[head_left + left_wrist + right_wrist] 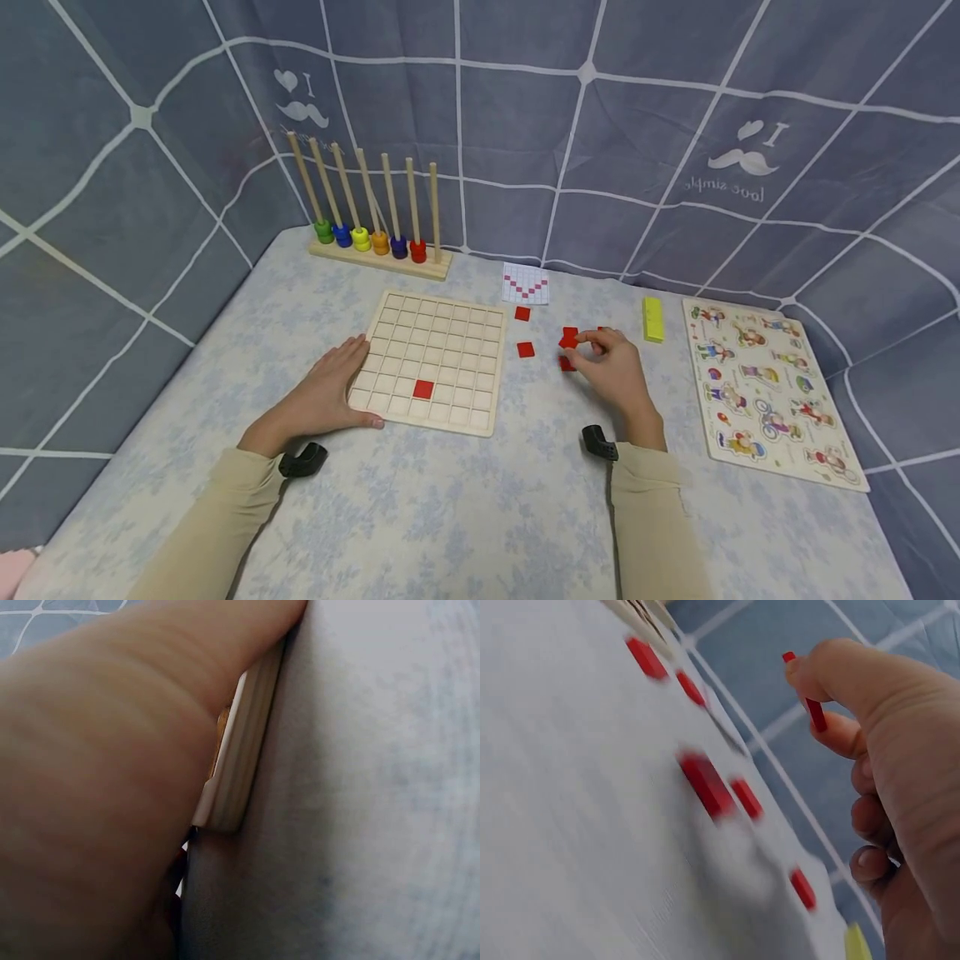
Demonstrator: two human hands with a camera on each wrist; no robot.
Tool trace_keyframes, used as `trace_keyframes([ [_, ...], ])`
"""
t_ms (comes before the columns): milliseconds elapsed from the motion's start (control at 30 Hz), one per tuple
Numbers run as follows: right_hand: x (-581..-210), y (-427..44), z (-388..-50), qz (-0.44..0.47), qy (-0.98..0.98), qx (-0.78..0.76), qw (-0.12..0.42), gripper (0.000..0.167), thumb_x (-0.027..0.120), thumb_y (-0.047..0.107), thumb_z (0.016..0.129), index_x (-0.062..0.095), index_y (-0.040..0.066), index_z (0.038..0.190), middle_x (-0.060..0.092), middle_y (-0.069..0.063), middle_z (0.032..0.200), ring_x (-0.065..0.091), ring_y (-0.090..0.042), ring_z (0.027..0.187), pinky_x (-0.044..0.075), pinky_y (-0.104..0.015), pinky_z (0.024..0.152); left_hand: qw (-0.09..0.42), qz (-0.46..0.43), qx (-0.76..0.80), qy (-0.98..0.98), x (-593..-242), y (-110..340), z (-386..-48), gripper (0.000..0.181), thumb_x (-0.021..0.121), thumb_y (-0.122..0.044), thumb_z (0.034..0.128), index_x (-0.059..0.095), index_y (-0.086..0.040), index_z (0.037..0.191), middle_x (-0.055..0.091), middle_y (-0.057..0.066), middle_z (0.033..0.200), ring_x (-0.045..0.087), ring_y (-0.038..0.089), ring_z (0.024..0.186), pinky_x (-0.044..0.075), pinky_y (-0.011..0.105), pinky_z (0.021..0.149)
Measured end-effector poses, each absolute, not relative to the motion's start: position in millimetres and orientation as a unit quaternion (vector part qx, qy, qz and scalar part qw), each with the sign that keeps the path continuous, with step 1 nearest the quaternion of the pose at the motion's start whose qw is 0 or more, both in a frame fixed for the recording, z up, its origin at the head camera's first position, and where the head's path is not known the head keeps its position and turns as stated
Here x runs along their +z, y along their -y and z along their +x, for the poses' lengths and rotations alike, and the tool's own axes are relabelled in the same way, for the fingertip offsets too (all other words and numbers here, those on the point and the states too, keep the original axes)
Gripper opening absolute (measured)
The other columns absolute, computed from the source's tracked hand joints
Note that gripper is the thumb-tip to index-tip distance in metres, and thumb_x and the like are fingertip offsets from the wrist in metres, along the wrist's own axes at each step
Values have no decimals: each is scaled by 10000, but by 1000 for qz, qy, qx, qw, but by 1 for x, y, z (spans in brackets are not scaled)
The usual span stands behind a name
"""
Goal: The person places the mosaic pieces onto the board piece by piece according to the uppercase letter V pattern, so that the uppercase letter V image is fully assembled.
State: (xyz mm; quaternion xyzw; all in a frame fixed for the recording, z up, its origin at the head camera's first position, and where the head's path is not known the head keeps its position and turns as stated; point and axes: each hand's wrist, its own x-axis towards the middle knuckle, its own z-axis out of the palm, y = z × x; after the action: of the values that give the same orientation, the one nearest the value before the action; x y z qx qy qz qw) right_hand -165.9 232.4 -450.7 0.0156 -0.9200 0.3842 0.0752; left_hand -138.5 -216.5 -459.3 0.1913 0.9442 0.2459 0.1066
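Observation:
A wooden grid board (465,425) lies on the table with one red tile (423,389) in a lower cell. The left hand (326,392) rests along the board's left edge, fingers extended, thumb near its lower left corner; the left wrist view shows the hand against the board's side (247,750). Right of the board, the right hand (617,372) pinches a red tile (815,714) between thumb and index finger, raised off the table in the right wrist view. Several loose red tiles (526,350) lie near and partly beneath the right hand (922,750).
A pattern card (526,284) lies behind the board. At the back left stands a peg rack (382,260) with coloured rings. A yellow block (653,319) and a picture puzzle board (776,392) are on the right. A patterned curtain hangs behind the table.

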Motion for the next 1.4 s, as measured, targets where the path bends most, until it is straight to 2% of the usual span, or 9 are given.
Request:
trace_keyframes([
  [133,-449,-203,-171,70,918,383,73,210,790,252,881,752,80,994,454,-59,769,427,-185,797,356,-296,663,105,189,251,-944,-458,217,-138,1363,876,-610,697,119,46,1621,97,260,1699,96,459,1573,115,648,1249],
  [433,-441,-129,-176,148,906,395,24,194,811,264,870,759,123,993,498,-37,753,450,-154,830,392,-288,708,102,190,259,-941,-459,217,-137,1357,875,-611,696,128,42,1621,98,255,1701,94,456,1574,113,651,1247],
  [800,-446,-48,-172,233,927,292,-10,281,746,400,907,770,165,1059,531,45,786,493,-126,835,435,-263,731,109,186,252,-943,-463,218,-140,1363,866,-626,700,109,25,1628,75,234,1710,76,450,1580,104,654,1250],
  [1000,-448,-30,-170,246,942,228,-6,288,727,389,920,781,154,1076,641,44,882,550,-134,850,493,-259,764,108,189,252,-943,-465,218,-140,1370,860,-641,695,110,23,1629,78,235,1710,78,451,1579,107,659,1247],
  [1133,-447,-27,-171,246,946,210,-8,274,722,364,917,781,154,1083,648,39,894,553,-138,849,494,-266,767,103,191,252,-943,-463,218,-138,1361,860,-637,699,122,33,1625,91,248,1704,91,458,1574,116,665,1242],
  [1400,-443,-21,-174,243,951,191,-22,258,727,359,919,787,141,1042,712,11,975,641,-185,933,538,-317,867,98,192,252,-943,-463,218,-138,1349,866,-626,699,143,43,1619,101,250,1702,93,456,1575,119,667,1241],
])
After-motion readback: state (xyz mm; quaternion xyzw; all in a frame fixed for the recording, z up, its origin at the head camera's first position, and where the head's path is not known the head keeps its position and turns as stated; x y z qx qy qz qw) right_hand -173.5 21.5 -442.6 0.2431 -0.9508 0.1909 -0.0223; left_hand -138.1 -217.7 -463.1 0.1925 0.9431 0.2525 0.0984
